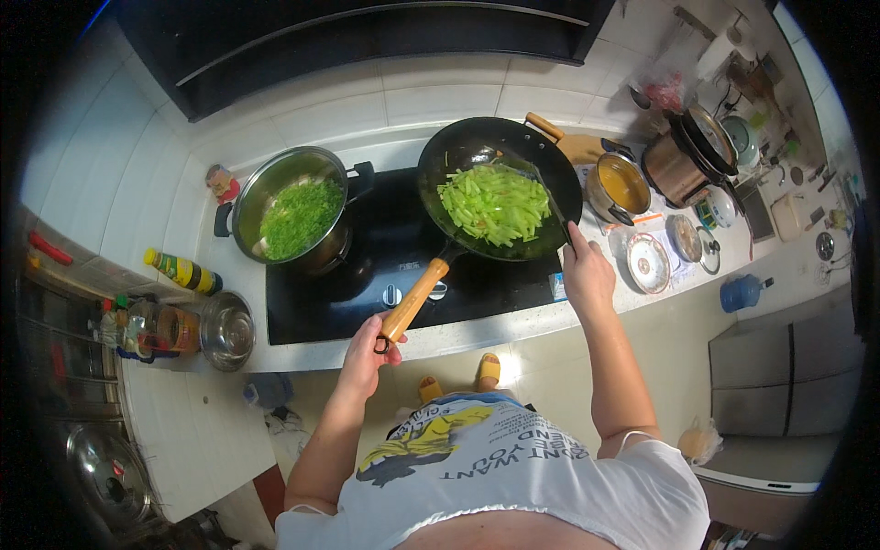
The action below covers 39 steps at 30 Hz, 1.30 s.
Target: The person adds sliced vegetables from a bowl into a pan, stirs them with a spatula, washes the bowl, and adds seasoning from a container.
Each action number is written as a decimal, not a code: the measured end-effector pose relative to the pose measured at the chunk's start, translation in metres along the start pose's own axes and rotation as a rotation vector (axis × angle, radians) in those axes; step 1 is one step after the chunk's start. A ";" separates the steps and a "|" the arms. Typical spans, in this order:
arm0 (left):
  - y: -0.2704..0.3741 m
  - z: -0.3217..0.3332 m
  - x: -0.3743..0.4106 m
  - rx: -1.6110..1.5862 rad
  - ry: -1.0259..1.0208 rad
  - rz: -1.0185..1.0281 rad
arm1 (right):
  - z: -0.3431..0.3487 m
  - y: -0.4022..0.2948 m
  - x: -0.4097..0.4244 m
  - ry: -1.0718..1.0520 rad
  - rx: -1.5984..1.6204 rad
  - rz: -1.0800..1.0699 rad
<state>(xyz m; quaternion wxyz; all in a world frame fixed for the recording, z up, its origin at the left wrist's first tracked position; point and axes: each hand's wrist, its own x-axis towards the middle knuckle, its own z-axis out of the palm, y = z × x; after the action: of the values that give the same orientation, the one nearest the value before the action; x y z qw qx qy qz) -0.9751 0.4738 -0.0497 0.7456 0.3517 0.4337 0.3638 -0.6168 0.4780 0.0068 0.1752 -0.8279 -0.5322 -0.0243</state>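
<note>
A black wok (432,206) sits over the right side of the hob, filled in the middle with chopped pale-green vegetable pieces (495,203). My left hand (364,354) is around the lower end of its wooden handle (416,299), which points toward me. In my right hand (590,271) is the dark handle of a cooking spatula (555,203), reaching over the wok's right rim. The spatula's blade lies among the pieces and is partly hidden. To the left stands a stainless steel pot (249,230) holding chopped greens (302,216).
The black glass hob (323,313) has knobs at its front. Right of the wok are a small pot of yellowish liquid (622,182), a patterned bowl (647,262) and an electric pressure cooker (677,165). A steel basin (227,330) and yellow-capped bottle (182,270) stand left. A range hood (385,41) hangs above.
</note>
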 end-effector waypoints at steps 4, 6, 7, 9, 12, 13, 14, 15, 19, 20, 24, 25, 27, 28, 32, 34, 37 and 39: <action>-0.002 -0.009 -0.001 -0.004 -0.032 -0.006 | 0.030 -0.016 0.015 0.091 -0.091 -0.107; -0.002 -0.012 -0.006 0.007 0.018 -0.004 | 0.032 -0.022 0.008 0.013 -0.095 -0.061; -0.003 -0.014 -0.008 0.011 0.043 -0.003 | 0.033 -0.026 0.003 -0.026 -0.097 -0.039; -0.007 -0.023 -0.012 0.024 0.069 0.027 | 0.038 -0.022 -0.009 -0.057 -0.077 -0.054; -0.014 -0.033 -0.024 0.078 0.097 0.046 | 0.032 -0.025 -0.026 -0.008 -0.016 -0.065; -0.014 -0.035 -0.028 0.103 0.105 0.053 | 0.025 -0.028 -0.027 0.026 -0.030 -0.072; -0.015 -0.038 -0.030 0.113 0.106 0.063 | 0.019 -0.028 -0.029 0.062 -0.009 -0.097; -0.017 -0.040 -0.033 0.114 0.120 0.076 | 0.013 -0.029 -0.029 0.102 0.013 -0.128; -0.015 -0.043 -0.034 0.157 0.164 0.165 | -0.014 -0.027 -0.030 0.098 0.171 -0.150; -0.009 -0.041 -0.037 0.169 0.179 0.193 | -0.020 -0.029 -0.029 0.063 0.235 -0.144; 0.032 -0.034 -0.033 0.206 0.235 0.381 | -0.042 -0.026 -0.027 0.085 0.406 -0.238; 0.049 -0.034 -0.042 0.219 0.288 0.456 | -0.048 -0.034 -0.026 0.065 0.435 -0.273; 0.088 -0.044 -0.059 0.264 0.383 0.729 | -0.050 -0.047 -0.024 0.032 0.473 -0.370; 0.111 -0.050 -0.059 0.395 0.435 0.862 | -0.055 -0.046 -0.026 0.071 0.498 -0.417; 0.251 -0.051 -0.082 0.535 0.651 1.256 | -0.070 -0.041 -0.030 0.066 0.527 -0.498; 0.325 -0.036 -0.098 0.510 0.739 1.424 | -0.074 -0.033 -0.033 0.076 0.522 -0.517; 0.435 -0.028 -0.136 0.744 1.047 1.557 | -0.076 -0.036 -0.039 0.052 0.542 -0.499; 0.503 -0.033 -0.147 0.787 1.161 1.595 | -0.072 -0.036 -0.044 0.060 0.558 -0.498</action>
<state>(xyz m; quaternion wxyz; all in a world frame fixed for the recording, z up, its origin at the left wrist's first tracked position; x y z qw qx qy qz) -1.1776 0.6013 0.4178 -0.1962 0.5234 0.4542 0.6937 -0.6574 0.4303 0.0740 0.3981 -0.5926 -0.6980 0.0555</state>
